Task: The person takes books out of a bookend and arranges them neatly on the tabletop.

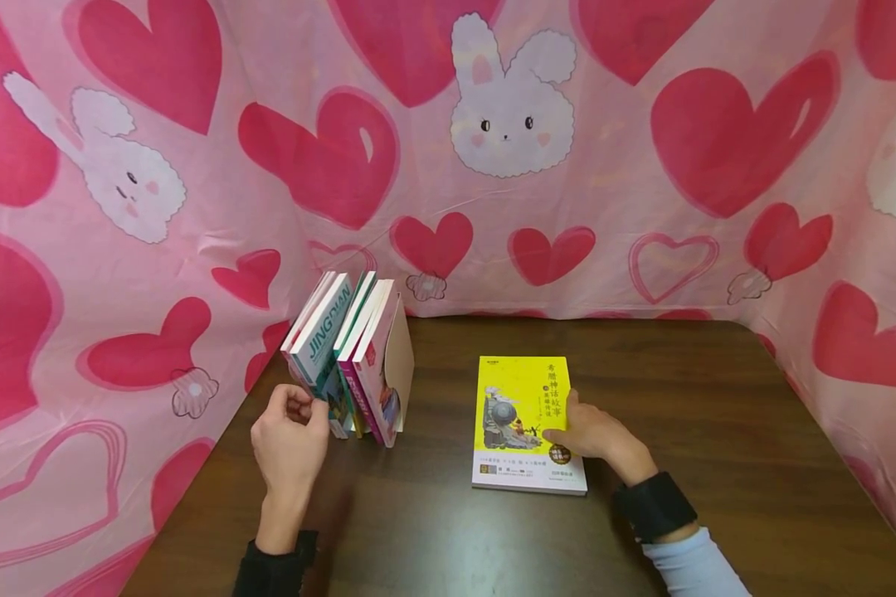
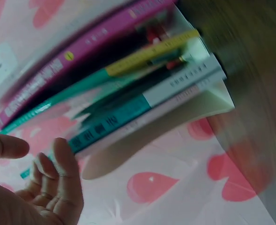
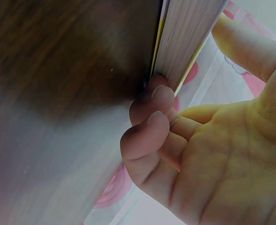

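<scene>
A yellow-covered paperback book [image 1: 518,385] lies flat on the table, cover up. My right hand [image 1: 605,439] grips its right edge, the thumb over the cover. In the right wrist view, the fingertips of the right hand [image 3: 149,124] curl at the lower side of the page block [image 3: 187,35]. My left hand [image 1: 291,439] is beside a row of upright books, nearest the teal and white book [image 1: 323,344]. In the left wrist view, the left hand [image 2: 58,187] has its thumb and fingers apart with nothing between them; contact with the spines cannot be told.
The row also has a book with a purple spine [image 1: 360,406] and a cream bookend [image 1: 401,348] at its right side. Dark wood table [image 1: 664,373] extends around the books. Pink heart-patterned cloth [image 1: 605,191] hangs behind and along both sides.
</scene>
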